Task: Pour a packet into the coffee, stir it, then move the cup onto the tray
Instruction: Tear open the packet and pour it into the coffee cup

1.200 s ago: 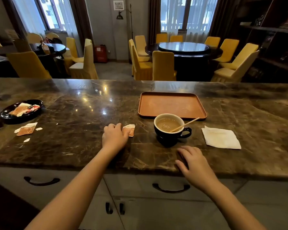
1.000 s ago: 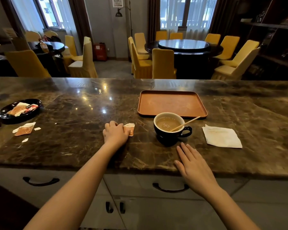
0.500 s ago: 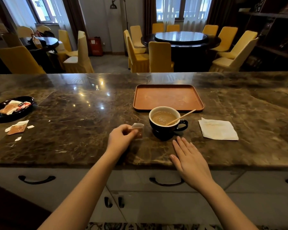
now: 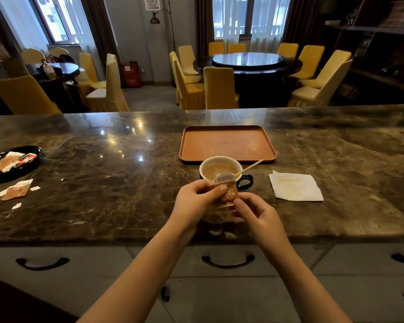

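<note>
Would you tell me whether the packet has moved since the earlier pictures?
Yes. The packet has left the counter and gone right, now held by both hands in front of the cup.

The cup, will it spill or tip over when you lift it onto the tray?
The cup looks nearly full of coffee, so it could slosh if lifted fast. Its wide body probably keeps it steady. The stirrer leaning on the rim might slide or fall out.

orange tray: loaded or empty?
Empty: the orange rectangular tray shows only bare surface; the black coffee cup sits on the counter in front.
</note>
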A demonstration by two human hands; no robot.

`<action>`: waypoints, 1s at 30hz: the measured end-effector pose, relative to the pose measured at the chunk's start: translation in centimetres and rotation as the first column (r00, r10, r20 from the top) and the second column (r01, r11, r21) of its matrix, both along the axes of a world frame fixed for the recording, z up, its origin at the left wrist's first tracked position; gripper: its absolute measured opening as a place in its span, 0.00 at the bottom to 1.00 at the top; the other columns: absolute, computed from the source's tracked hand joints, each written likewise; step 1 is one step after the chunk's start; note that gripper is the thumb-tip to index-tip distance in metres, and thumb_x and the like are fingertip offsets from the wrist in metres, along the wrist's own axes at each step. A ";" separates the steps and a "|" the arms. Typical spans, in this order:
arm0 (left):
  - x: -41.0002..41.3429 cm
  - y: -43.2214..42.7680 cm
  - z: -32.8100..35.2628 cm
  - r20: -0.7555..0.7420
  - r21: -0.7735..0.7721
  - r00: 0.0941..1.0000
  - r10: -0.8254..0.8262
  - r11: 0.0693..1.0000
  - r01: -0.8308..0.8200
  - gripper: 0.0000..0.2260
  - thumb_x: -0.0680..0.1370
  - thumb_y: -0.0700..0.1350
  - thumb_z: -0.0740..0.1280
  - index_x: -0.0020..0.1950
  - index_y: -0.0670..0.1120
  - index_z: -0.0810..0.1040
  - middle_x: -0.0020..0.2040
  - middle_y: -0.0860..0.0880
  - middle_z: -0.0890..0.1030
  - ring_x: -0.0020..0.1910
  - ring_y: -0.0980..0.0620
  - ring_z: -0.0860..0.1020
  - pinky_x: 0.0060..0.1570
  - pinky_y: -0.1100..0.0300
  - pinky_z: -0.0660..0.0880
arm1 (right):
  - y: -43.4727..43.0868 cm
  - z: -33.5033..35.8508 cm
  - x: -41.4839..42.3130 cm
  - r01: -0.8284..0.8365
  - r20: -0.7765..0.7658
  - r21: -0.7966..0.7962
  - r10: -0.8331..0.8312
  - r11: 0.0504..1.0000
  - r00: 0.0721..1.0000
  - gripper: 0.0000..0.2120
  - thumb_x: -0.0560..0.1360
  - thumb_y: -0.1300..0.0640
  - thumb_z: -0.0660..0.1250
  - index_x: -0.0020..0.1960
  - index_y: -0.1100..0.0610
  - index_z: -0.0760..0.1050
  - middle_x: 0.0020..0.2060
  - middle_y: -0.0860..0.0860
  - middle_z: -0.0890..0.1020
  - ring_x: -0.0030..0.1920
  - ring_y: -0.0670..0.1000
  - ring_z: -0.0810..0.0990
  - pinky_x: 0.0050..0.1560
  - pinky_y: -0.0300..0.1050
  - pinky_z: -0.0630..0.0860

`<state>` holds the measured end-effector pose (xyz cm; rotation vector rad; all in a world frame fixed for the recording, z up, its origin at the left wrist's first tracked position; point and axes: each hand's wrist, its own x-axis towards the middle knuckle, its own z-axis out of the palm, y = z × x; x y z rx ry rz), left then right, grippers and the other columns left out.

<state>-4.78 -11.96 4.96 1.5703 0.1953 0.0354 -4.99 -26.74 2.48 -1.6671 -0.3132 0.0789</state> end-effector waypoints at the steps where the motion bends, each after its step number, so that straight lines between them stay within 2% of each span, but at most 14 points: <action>1: 0.2 -0.3 0.2 0.008 -0.004 1.000 0.011 1.000 -0.011 0.04 0.71 0.44 0.71 0.44 0.46 0.83 0.45 0.47 0.85 0.48 0.49 0.82 0.53 0.50 0.78 | 0.0 0.4 0.1 -0.003 -0.035 0.038 0.004 0.999 0.999 0.11 0.67 0.44 0.63 0.47 0.46 0.77 0.45 0.47 0.84 0.48 0.45 0.82 0.48 0.42 0.80; 5: 1.1 -0.9 1.0 0.003 -0.032 0.999 -0.039 0.999 0.039 0.07 0.72 0.47 0.71 0.48 0.47 0.82 0.49 0.47 0.84 0.52 0.48 0.81 0.55 0.47 0.78 | 0.2 1.6 1.2 0.027 -0.141 0.146 -0.007 0.989 0.990 0.08 0.72 0.54 0.66 0.50 0.53 0.78 0.46 0.54 0.85 0.47 0.52 0.84 0.48 0.48 0.81; 7: 1.8 -0.9 1.7 0.001 -0.062 0.997 -0.078 0.995 0.078 0.07 0.73 0.47 0.69 0.48 0.47 0.82 0.50 0.46 0.84 0.52 0.49 0.81 0.53 0.52 0.78 | 0.2 2.3 2.1 0.059 -0.203 0.245 -0.009 0.968 0.979 0.09 0.73 0.57 0.65 0.52 0.56 0.77 0.45 0.56 0.85 0.45 0.53 0.84 0.43 0.45 0.82; 10: 3.4 -0.7 3.0 0.064 0.032 0.992 -0.106 0.994 0.104 0.05 0.75 0.44 0.67 0.49 0.47 0.81 0.45 0.50 0.83 0.42 0.58 0.81 0.39 0.69 0.75 | 0.1 3.8 3.9 0.059 -0.245 0.327 0.024 0.943 0.969 0.09 0.75 0.58 0.62 0.54 0.58 0.76 0.44 0.57 0.84 0.39 0.52 0.83 0.36 0.40 0.81; 12: 4.8 -0.4 4.0 0.084 0.098 0.990 -0.115 0.989 0.107 0.05 0.75 0.44 0.67 0.49 0.47 0.80 0.42 0.52 0.82 0.37 0.61 0.79 0.32 0.72 0.72 | 0.1 4.6 5.4 0.033 -0.242 0.313 0.046 0.949 0.969 0.09 0.74 0.58 0.63 0.53 0.58 0.76 0.41 0.55 0.84 0.36 0.49 0.82 0.35 0.38 0.79; 15: 7.3 0.3 5.0 0.093 0.184 0.983 -0.161 0.973 0.142 0.02 0.75 0.44 0.67 0.45 0.49 0.79 0.40 0.54 0.81 0.33 0.65 0.79 0.31 0.73 0.71 | 0.0 5.7 7.9 0.010 -0.188 0.270 0.043 0.963 0.981 0.07 0.72 0.59 0.66 0.49 0.56 0.78 0.37 0.52 0.84 0.34 0.47 0.81 0.34 0.36 0.78; 18: 9.9 1.2 6.0 0.075 0.257 0.975 -0.210 0.949 0.184 0.04 0.74 0.43 0.68 0.48 0.47 0.79 0.41 0.52 0.81 0.36 0.60 0.78 0.32 0.72 0.73 | 0.1 6.6 10.3 -0.015 -0.132 0.188 0.040 0.982 0.990 0.07 0.72 0.61 0.66 0.49 0.60 0.78 0.36 0.54 0.82 0.32 0.47 0.79 0.34 0.36 0.77; 20: 11.4 2.0 6.4 0.071 0.315 0.973 -0.219 0.930 0.187 0.04 0.73 0.43 0.69 0.48 0.47 0.79 0.40 0.53 0.80 0.35 0.61 0.78 0.30 0.74 0.72 | 0.1 7.1 11.7 -0.047 -0.094 0.106 0.057 0.993 0.994 0.07 0.72 0.62 0.66 0.48 0.62 0.78 0.34 0.54 0.82 0.30 0.46 0.78 0.32 0.36 0.76; 23: 13.1 2.9 6.4 0.036 0.363 0.962 -0.271 0.900 0.240 0.06 0.73 0.40 0.68 0.50 0.43 0.79 0.40 0.52 0.80 0.31 0.66 0.78 0.28 0.76 0.71 | 0.2 7.7 13.7 -0.087 -0.069 -0.085 0.081 0.993 0.994 0.07 0.72 0.61 0.67 0.48 0.62 0.78 0.36 0.55 0.83 0.30 0.45 0.79 0.31 0.34 0.77; 25: 13.9 3.4 5.9 0.006 0.403 0.950 -0.313 0.870 0.284 0.05 0.73 0.39 0.68 0.48 0.40 0.79 0.39 0.50 0.80 0.32 0.65 0.79 0.31 0.74 0.73 | 0.3 7.8 15.2 -0.109 -0.054 -0.235 0.099 0.966 0.994 0.07 0.71 0.59 0.68 0.47 0.61 0.79 0.39 0.55 0.83 0.34 0.47 0.81 0.33 0.35 0.78; 26: 14.3 3.6 5.4 -0.003 0.421 0.946 -0.324 0.858 0.295 0.06 0.73 0.39 0.69 0.48 0.39 0.79 0.40 0.48 0.81 0.35 0.62 0.80 0.36 0.70 0.76 | 0.4 7.8 15.9 -0.122 -0.049 -0.299 0.112 0.946 0.992 0.07 0.71 0.59 0.68 0.47 0.60 0.79 0.39 0.55 0.84 0.35 0.47 0.81 0.34 0.36 0.78; 28: 14.8 3.9 4.4 -0.011 0.454 0.946 -0.324 0.842 0.293 0.07 0.72 0.39 0.70 0.48 0.38 0.79 0.44 0.42 0.83 0.44 0.50 0.82 0.49 0.57 0.79 | 0.7 7.6 17.0 -0.152 -0.050 -0.392 0.144 0.907 0.988 0.07 0.70 0.59 0.68 0.46 0.60 0.79 0.39 0.54 0.84 0.35 0.45 0.81 0.32 0.34 0.76; 30: 15.1 4.1 3.5 -0.004 0.479 0.951 -0.308 0.834 0.272 0.08 0.71 0.41 0.71 0.48 0.39 0.80 0.47 0.40 0.83 0.49 0.43 0.81 0.55 0.49 0.78 | 1.0 7.3 17.9 -0.171 -0.035 -0.464 0.175 0.869 0.984 0.06 0.71 0.58 0.68 0.46 0.60 0.79 0.38 0.53 0.84 0.35 0.45 0.81 0.32 0.32 0.76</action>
